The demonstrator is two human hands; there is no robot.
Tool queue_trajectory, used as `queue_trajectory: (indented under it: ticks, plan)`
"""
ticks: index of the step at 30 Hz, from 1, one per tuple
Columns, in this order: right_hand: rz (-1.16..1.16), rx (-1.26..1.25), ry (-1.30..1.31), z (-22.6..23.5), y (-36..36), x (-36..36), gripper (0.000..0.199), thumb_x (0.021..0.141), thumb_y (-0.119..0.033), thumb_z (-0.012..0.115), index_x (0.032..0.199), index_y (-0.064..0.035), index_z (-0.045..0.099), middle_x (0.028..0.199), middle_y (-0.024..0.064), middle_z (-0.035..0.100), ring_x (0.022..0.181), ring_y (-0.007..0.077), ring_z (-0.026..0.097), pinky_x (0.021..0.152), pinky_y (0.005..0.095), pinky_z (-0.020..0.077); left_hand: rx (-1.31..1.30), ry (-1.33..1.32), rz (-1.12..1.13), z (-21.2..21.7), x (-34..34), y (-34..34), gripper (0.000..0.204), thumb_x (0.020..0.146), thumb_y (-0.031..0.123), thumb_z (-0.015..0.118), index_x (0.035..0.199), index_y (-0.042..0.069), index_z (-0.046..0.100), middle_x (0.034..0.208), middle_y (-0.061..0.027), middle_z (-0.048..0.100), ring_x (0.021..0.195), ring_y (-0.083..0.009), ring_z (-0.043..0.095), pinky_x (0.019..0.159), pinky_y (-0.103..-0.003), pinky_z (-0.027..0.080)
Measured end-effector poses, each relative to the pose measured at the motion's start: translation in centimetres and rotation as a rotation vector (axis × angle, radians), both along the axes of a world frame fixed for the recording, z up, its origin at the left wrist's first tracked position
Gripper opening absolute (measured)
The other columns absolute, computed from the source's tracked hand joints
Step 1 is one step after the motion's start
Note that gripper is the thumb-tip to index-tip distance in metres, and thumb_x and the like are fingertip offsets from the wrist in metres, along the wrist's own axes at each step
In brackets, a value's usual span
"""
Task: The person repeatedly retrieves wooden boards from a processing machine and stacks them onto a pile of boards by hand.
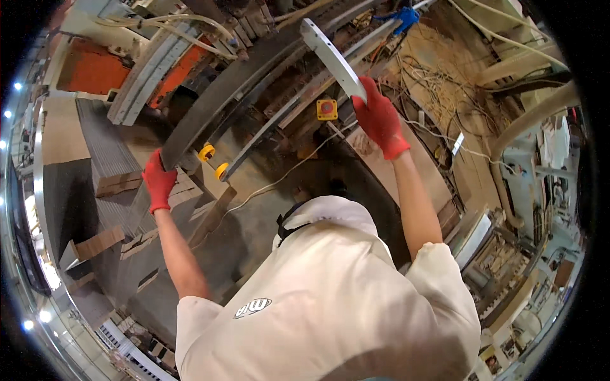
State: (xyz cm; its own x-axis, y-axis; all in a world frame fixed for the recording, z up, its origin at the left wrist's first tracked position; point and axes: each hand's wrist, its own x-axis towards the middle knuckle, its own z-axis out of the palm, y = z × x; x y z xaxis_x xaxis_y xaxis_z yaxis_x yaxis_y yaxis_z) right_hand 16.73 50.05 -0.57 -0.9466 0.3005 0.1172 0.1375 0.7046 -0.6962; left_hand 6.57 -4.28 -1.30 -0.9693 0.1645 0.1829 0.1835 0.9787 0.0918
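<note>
My right hand (381, 120), in a red work glove, is closed around the near end of a pale, flat bar (332, 58) with small holes along it. The bar slants up and away to the left, over the machine's rails. My left hand (159, 181), also red-gloved, is at the near end of a long dark belt (216, 105). Its fingers are bent, and what they grip is partly hidden. Beside that hand stands a stack of thin grey-brown boards (117, 149). Two yellow rings (207, 152) sit on the machine just right of it.
A yellow box with a red button (326, 110) sits between my arms. A pale cable (273, 184) crosses the floor. Tangled strips (432, 89) lie on the far right by a thick hose (508, 133). A brown board (413, 165) lies under my right forearm. A blue clamp-like piece (405, 21) is beyond.
</note>
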Motion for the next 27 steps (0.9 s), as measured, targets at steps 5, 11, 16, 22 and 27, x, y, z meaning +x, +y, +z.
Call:
queue_trajectory:
  ticks: [5, 11, 16, 22, 27]
  plan:
    - [-0.058, 0.238, -0.022, 0.9, -0.7, -0.3, 0.038, 0.095, -0.025, 0.052, 0.13, -0.0173, 0.041, 0.08, 0.0205, 0.066, 0.074, 0.0427, 0.064, 0.063, 0.0532, 0.0497, 0.212, -0.084, -0.037, 1.5, -1.0, 0.8, 0.055, 0.067, 0.01, 0.07, 0.12, 0.015, 0.058, 0.11, -0.0084, 0.066, 0.107, -0.0312, 0.06, 0.089, -0.047, 0.045]
    - [-0.085, 0.163, -0.002, 0.8, -0.2, 0.8, 0.04, 0.094, -0.024, 0.053, 0.132, -0.021, 0.042, 0.078, 0.0193, 0.066, 0.075, 0.0428, 0.064, 0.062, 0.0532, 0.0501, -0.077, -0.192, -0.018, 2.3, 1.4, 1.2, 0.068, 0.069, 0.009, 0.073, 0.133, 0.007, 0.051, 0.123, -0.0165, 0.061, 0.115, -0.0344, 0.058, 0.096, -0.044, 0.045]
    - [-0.006, 0.105, 0.102, 0.1, 0.9, 0.7, 0.04, 0.094, -0.024, 0.053, 0.132, -0.0207, 0.041, 0.079, 0.0194, 0.066, 0.075, 0.0434, 0.064, 0.062, 0.0532, 0.05, 0.022, -0.061, 0.007, 0.2, -1.0, 0.3, 0.054, 0.068, 0.01, 0.069, 0.121, 0.013, 0.057, 0.112, -0.0117, 0.066, 0.107, -0.0349, 0.061, 0.086, -0.044, 0.047]
    - [0.054, 0.118, 0.172, -0.1, 1.8, -0.6, 0.044, 0.092, -0.021, 0.054, 0.134, -0.0225, 0.041, 0.077, 0.0192, 0.066, 0.072, 0.0431, 0.063, 0.062, 0.0525, 0.0501, -0.024, -0.127, 0.03, 0.2, -5.9, 3.0, 0.052, 0.069, 0.013, 0.07, 0.119, 0.01, 0.056, 0.113, -0.0142, 0.066, 0.106, -0.0348, 0.062, 0.085, -0.043, 0.049]
    - [0.151, 0.197, 0.042, 0.4, 1.9, -2.4, 0.063, 0.088, -0.017, 0.058, 0.145, -0.0292, 0.035, 0.085, 0.0186, 0.067, 0.077, 0.0389, 0.066, 0.066, 0.0487, 0.0516, 0.004, -0.131, -0.004, -0.2, -6.7, 1.8, 0.053, 0.069, 0.013, 0.07, 0.119, 0.01, 0.055, 0.112, -0.015, 0.066, 0.107, -0.0356, 0.061, 0.084, -0.043, 0.049]
